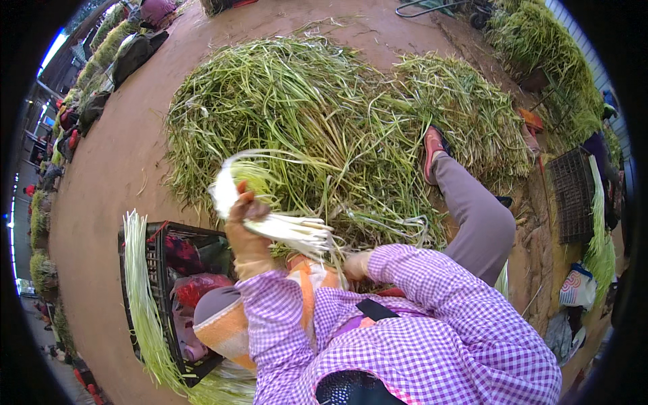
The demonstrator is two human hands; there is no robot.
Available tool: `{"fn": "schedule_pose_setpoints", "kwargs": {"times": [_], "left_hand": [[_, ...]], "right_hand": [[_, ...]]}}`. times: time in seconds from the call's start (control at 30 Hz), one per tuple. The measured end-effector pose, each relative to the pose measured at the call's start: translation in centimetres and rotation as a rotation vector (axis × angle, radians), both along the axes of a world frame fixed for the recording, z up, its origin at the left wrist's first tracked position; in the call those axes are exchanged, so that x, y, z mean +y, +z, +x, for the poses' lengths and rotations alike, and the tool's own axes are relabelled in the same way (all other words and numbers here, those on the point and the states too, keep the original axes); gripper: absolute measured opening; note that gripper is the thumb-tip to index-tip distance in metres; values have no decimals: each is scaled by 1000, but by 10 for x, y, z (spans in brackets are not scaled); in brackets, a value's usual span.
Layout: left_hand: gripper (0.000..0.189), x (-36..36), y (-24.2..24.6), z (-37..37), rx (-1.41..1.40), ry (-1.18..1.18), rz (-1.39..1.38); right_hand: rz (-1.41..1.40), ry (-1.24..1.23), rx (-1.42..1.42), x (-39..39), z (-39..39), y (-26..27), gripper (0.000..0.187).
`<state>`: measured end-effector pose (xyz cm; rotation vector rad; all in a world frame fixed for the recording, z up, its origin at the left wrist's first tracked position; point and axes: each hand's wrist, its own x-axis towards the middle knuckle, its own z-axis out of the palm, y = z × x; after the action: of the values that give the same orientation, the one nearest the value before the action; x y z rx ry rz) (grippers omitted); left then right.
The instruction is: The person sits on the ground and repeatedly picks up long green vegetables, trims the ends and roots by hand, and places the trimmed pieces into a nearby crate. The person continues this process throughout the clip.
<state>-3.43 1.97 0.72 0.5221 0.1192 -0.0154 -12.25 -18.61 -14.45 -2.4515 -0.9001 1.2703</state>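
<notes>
My left hand point(247, 215), raised in front of me, is closed around a bundle of pale stems point(293, 230), like garlic chives. Their white ends point right, while the yellow-green leaf end curls up behind the fingers, blurred by motion. Low near my lap is my right hand point(358, 266), beside a few trailing strands point(336, 266); its fingers are hidden, so I cannot tell whether it grips them. An orange-and-white cloth point(223, 324) covers my left thigh. Before me lies a large heap of green leafy stalks point(283, 106).
At my left stands a black plastic crate point(161, 253) holding a red plastic bag point(200, 288); pale stems point(139, 288) drape over its side. My right foot point(433, 152) rests against the heap. Another black crate point(572, 195) stands far right, near a printed bag point(577, 287).
</notes>
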Motion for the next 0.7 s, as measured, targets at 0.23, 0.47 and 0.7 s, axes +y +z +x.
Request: {"fn": "schedule_pose_setpoints", "kwargs": {"times": [0.23,0.47,0.7], "left_hand": [[42,-24,-31,5,137,74,89],[36,-19,-39,24,171,-110,-189],[23,-23,-27,19,358,-156,172]], "right_hand": [[728,-1023,-412,-16,147,1,30],[-202,-747,-468,21,256,14,32],[991,-1066,-269,-12,251,89,13]]}}
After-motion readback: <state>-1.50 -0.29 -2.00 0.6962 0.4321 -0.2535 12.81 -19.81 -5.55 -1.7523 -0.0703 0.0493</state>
